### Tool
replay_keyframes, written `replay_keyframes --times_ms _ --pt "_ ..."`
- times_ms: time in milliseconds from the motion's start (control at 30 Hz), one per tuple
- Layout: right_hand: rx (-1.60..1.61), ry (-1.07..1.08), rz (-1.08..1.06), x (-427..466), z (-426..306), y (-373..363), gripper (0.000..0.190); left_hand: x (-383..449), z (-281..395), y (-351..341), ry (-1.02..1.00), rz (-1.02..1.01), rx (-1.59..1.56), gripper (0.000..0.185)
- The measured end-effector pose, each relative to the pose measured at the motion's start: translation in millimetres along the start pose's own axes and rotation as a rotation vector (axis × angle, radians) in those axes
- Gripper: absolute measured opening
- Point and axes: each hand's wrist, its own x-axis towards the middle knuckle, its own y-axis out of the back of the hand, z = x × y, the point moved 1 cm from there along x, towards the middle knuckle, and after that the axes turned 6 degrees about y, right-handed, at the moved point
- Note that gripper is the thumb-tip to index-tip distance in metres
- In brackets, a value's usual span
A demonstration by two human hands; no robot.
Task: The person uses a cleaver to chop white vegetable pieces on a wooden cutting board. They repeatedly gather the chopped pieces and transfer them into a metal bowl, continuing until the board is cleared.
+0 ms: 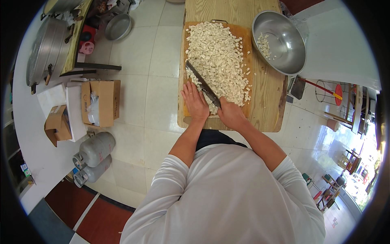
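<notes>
A thick heap of small, pale diced food pieces (218,58) covers most of a wooden cutting board (247,76). Across its near left part lies the long dark blade of a knife (202,83), slanting from far left to near right. My right hand (230,113) grips the knife at its near end; the handle is hidden in the fist. Flat on the left, beside the blade, rests my left hand (195,102), palm down on the pieces with fingers stretched forward. A large stainless steel bowl (286,39), right of the board, has some diced pieces inside.
The board lies on a wooden table (268,103) with loose pieces scattered by its right edge. On the floor at left stand a cardboard box (105,103) and two gas cylinders (97,148). A large metal pot (50,52) and a round metal pan (118,27) are farther up.
</notes>
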Motion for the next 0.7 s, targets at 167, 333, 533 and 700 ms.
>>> replay_keyframes --times_ms 167,333,533,700 --pt "0.051 -0.032 0.047 3 16 -19 0.025 1 4 2 0.02 -0.023 0.021 0.052" --pt "0.055 0.0 0.093 -3 11 -15 0.024 0 1 7 0.038 -0.03 -0.052 0.051" --pt "0.018 0.07 0.09 -6 2 0 0.026 0 -3 5 0.075 -0.035 -0.049 0.051" --pt "-0.049 0.037 0.02 -2 4 -3 0.027 0 1 7 0.036 -0.04 -0.019 0.052"
